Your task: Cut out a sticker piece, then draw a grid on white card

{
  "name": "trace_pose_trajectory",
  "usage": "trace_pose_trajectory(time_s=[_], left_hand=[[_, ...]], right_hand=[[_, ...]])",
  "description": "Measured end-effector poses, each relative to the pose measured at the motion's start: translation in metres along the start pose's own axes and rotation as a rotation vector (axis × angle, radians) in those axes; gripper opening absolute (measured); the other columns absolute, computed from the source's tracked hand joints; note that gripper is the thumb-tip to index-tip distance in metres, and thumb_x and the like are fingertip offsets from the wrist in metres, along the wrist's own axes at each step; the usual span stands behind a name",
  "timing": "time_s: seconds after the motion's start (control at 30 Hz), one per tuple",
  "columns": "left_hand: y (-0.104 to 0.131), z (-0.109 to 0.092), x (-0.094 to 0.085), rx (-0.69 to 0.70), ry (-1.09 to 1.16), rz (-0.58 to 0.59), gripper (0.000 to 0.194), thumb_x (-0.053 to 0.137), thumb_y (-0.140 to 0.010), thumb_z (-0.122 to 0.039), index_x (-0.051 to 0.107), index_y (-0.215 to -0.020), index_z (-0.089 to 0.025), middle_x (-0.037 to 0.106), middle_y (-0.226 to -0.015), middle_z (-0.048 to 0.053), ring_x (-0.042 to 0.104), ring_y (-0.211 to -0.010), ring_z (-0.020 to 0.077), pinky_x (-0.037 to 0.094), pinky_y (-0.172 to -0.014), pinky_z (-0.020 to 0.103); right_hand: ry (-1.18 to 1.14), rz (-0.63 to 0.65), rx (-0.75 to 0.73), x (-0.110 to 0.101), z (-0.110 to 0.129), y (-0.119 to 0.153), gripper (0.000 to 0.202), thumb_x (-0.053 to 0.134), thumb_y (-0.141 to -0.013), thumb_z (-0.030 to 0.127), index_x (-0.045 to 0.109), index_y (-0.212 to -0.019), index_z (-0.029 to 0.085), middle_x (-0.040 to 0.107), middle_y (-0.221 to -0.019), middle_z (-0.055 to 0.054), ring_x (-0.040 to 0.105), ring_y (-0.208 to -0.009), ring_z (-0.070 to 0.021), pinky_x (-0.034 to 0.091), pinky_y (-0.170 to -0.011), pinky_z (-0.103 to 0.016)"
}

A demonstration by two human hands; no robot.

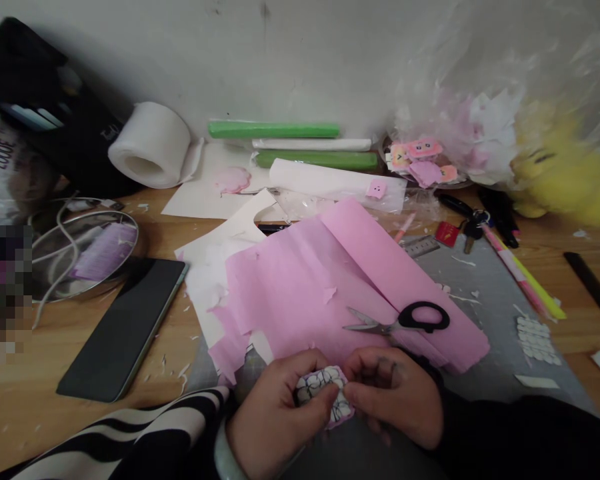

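Observation:
My left hand (285, 417) is closed round a small pink-edged piece (325, 387) with white rounded patches and black drawn lines on its face. The left thumb presses on that face. At the piece's right edge, my right hand (395, 393) pinches with thumb and curled fingers; part of the grip is hidden. Just beyond both hands lies a large sheet of pink paper (290, 280), torn along its left side, with a rolled part on the right. Scissors (397, 320) with black handles rest on it, blades slightly apart.
Under the paper is a grey cutting mat (440, 267) with a white bumpy piece (537, 340). A phone (125, 327), a metal bowl (135, 233) and a toilet roll (153, 143) stand left. Keys (473, 230), pens and a yellow plush (560, 160) lie right. Green rolls (275, 129) line the wall.

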State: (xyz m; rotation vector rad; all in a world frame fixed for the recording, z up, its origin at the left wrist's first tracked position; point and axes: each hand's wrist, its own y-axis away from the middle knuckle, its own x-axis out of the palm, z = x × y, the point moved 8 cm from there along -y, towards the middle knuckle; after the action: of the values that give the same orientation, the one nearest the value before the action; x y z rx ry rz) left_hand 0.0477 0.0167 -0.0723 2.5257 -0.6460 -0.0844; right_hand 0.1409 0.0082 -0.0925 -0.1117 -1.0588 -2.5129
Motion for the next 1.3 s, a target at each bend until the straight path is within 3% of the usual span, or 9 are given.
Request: trace_pose_trajectory(time_s=[0.2, 0.7, 1.13, 1.3], left_hand=[[0.0014, 0.0007, 0.0032, -0.033, 0.066, 0.043, 0.031, 0.054, -0.071, -0.044, 0.052, -0.068, -0.013, 0.051, -0.056, 0.002, 0.041, -0.045, 0.0089, 0.034, -0.042, 0.021], [0.0018, 0.0010, 0.0029, -0.040, 0.085, 0.023, 0.026, 0.054, -0.068, -0.040, 0.049, -0.064, -0.015, 0.046, -0.050, -0.002, 0.040, -0.041, 0.0084, 0.032, -0.039, 0.019], [0.0003, 0.0008, 0.0023, -0.019, 0.012, 0.025, 0.023, 0.050, -0.070, -0.038, 0.048, -0.065, -0.016, 0.044, -0.050, -0.002, 0.039, -0.041, 0.0090, 0.031, -0.039, 0.020], [0.0005, 0.0000, 0.0038, -0.010, 0.039, 0.036, 0.026, 0.052, -0.071, -0.040, 0.051, -0.066, -0.014, 0.049, -0.054, 0.001, 0.041, -0.044, 0.0096, 0.033, -0.041, 0.021]], right_hand=[[-0.089, 0.024, -0.012, 0.0003, 0.0055, -0.0023, 0.032, 0.061, -0.063, 0.045, 0.052, -0.067, 0.015, 0.051, -0.044, 0.007, 0.042, -0.031, -0.0038, 0.034, -0.027, -0.014], [-0.052, 0.066, 0.010, 0.0017, 0.0042, -0.0018, 0.030, 0.066, -0.061, 0.040, 0.052, -0.068, 0.014, 0.052, -0.047, 0.007, 0.043, -0.032, -0.0026, 0.034, -0.028, -0.014], [0.038, -0.069, -0.058, -0.0012, 0.0057, 0.0001, 0.020, 0.062, -0.060, 0.031, 0.050, -0.062, 0.015, 0.048, -0.044, 0.008, 0.040, -0.031, -0.0023, 0.034, -0.028, -0.013], [-0.025, -0.037, -0.014, -0.0016, 0.0056, -0.0013, 0.028, 0.062, -0.060, 0.041, 0.051, -0.063, 0.014, 0.051, -0.043, 0.008, 0.042, -0.030, -0.0028, 0.034, -0.027, -0.013]])
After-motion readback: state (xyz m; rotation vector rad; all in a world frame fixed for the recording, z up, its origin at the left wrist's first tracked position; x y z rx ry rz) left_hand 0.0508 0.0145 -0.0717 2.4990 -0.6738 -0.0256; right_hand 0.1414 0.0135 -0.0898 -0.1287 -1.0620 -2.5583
